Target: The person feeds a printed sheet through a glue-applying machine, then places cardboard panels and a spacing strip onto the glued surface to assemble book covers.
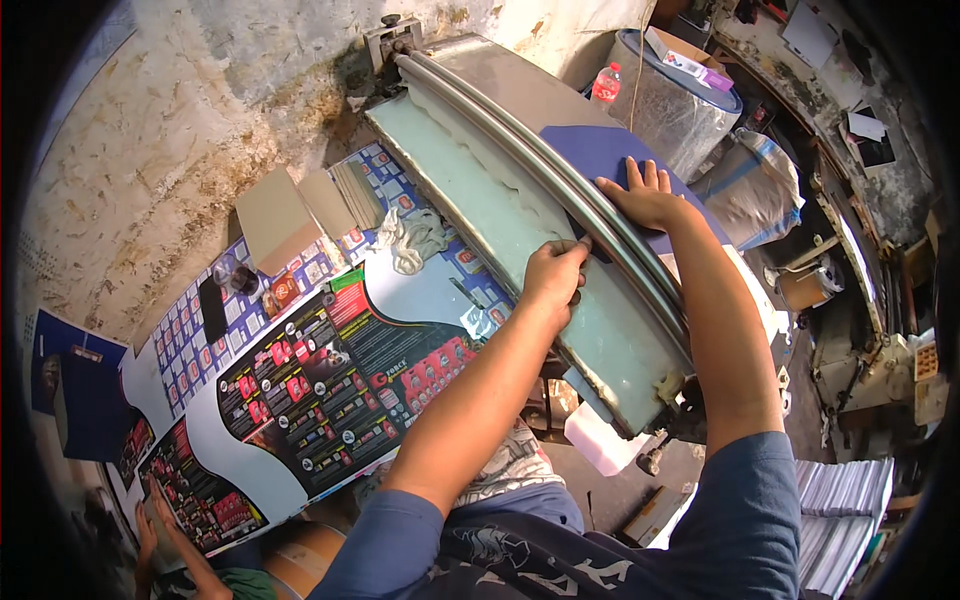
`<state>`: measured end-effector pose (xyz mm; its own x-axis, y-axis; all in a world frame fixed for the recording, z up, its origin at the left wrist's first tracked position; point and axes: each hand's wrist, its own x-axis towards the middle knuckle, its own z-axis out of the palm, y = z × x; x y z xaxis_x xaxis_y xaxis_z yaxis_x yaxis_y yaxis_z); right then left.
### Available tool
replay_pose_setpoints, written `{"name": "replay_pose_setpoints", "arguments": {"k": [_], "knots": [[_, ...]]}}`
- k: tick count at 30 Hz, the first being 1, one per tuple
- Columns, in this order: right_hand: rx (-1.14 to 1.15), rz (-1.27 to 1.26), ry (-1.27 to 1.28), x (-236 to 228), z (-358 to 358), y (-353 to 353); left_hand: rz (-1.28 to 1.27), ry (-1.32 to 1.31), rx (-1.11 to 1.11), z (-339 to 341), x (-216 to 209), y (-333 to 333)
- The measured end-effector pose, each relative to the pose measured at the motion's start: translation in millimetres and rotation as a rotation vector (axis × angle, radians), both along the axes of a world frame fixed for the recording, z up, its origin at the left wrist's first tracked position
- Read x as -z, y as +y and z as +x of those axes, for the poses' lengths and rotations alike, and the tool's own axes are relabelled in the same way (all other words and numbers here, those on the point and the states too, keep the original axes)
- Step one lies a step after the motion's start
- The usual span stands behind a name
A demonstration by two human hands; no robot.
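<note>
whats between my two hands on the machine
In the head view, the long metal rollers run between them: the left hand grips the near side at the greenish tray, the right hand lies flat on the blue sheet beyond.

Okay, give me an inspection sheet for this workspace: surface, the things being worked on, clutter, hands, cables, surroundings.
Surface: pale green machine bed with two long metal rollers running along it.
Job's things: dark blue sheet lying beyond the rollers.
Clutter: white rag, brown card pieces and large printed sheets on the floor to the left.
Hands: left hand closed, thumb and fingers pinched at the near roller; right hand flat, fingers spread on the dark blue sheet.
Cables: nothing seen.
Surroundings: rough plaster wall, foil-wrapped drum, red-capped bottle, stacks of white sheets at right; another person's hand at lower left.
</note>
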<state>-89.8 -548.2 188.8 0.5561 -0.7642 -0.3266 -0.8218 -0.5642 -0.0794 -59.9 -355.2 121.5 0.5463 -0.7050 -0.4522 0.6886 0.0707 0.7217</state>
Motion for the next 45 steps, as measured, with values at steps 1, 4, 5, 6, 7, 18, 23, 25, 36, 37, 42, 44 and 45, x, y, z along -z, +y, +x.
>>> {"name": "replay_pose_setpoints", "arguments": {"k": [1, 4, 5, 6, 7, 18, 23, 25, 36, 37, 42, 44, 45], "knots": [[0.0, 0.0, -0.001, 0, 0, -1, -0.004, 0.012, 0.006, 0, 0, 0], [-0.002, -0.003, -0.005, 3, 0, -4, -0.044, 0.062, 0.014, 3, -1, 2], [-0.005, -0.007, -0.007, 5, 0, -7, -0.064, 0.082, 0.015, 4, -1, 2], [-0.007, -0.011, -0.009, 6, 0, -9, -0.068, 0.078, 0.009, 4, -1, 3], [-0.012, -0.007, -0.006, 8, 0, -10, -0.069, 0.076, 0.004, 3, -1, 6], [-0.023, 0.053, -0.014, 8, 3, -4, 0.079, -1.866, -0.355, 22, 39, 12], [-0.024, 0.052, -0.025, 4, 2, -3, 0.102, -2.051, -0.387, 21, 23, 16], [-0.023, 0.068, -0.065, 3, -2, -4, 0.092, -2.097, -0.443, 22, 13, 17], [-0.448, 0.288, -0.934, -73, -56, 170, 0.017, -2.14, -0.53, 49, -57, 140], [-0.596, 0.141, -0.954, -63, -80, 182, -0.009, -2.12, -0.525, 47, -64, 158], [-0.56, -0.381, -0.816, -19, -127, 246, 0.057, -2.0, -0.573, 37, -78, 269], [-0.541, -0.417, -0.874, -15, -135, 245, 0.087, -1.879, -0.599, 32, -75, 318], [-0.6, -0.439, -0.896, -14, -136, 242, 0.098, -1.805, -0.624, 28, -72, 341]]}}
